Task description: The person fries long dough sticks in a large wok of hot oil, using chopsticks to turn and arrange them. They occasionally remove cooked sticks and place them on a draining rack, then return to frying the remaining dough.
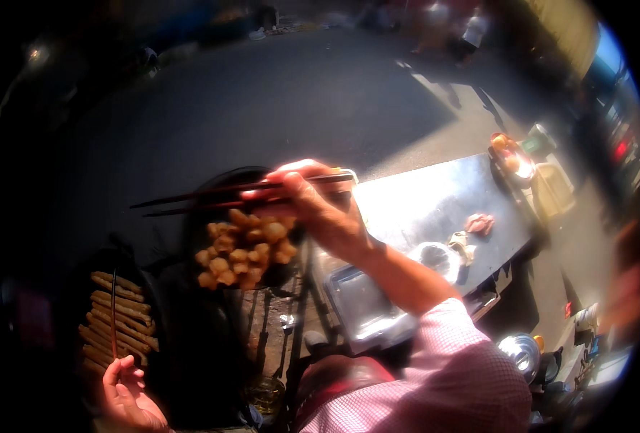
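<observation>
My right hand (309, 200), in a pink checked sleeve, grips a pair of long dark chopsticks (212, 197) whose tips point left. It is above the far side of a heap of golden-brown fried pieces (244, 249), which sits in a dark round vessel with its rim partly hidden. At the lower left, my left hand (130, 395) pinches a single long thin stick (114, 319). That stick passes over a row of long fried dough sticks (117, 308), lying in a dark container mostly lost in shadow. Whether it touches them cannot be seen.
To the right stands a metal-topped table (423, 189) with pink scraps (479, 223) and a clear plastic bag (436, 260). A metal tray (366, 303) lies by my forearm. Beyond are a bowl of round items (509, 154), a yellow tub (554, 189) and distant people.
</observation>
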